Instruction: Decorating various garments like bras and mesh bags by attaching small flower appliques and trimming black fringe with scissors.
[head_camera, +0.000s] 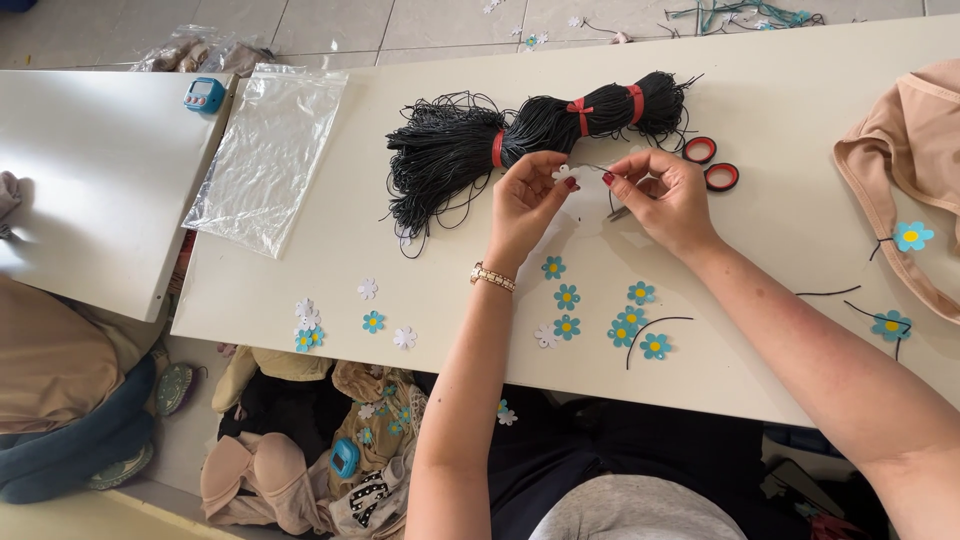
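My left hand (528, 200) pinches a small white flower cutout (565, 173) above the pale table (760, 120). My right hand (665, 195) meets it from the right and holds a thin black cord end at the flower, with a small metal piece (618, 212) under its fingers. Just behind both hands lies a thick bundle of black cord (530, 135) tied with red bands. Below the hands, several blue flower cutouts with yellow centres (566, 297) and a short cut cord (655, 325) lie on the table.
Red-handled scissors (712, 163) lie right of the hands. A clear plastic bag (268, 155) lies at the table's left end, and white and blue flowers (308, 325) near the front edge. A beige garment (905, 160) with corded flowers (910, 236) sits at right. Clothes are piled on the floor (300, 440).
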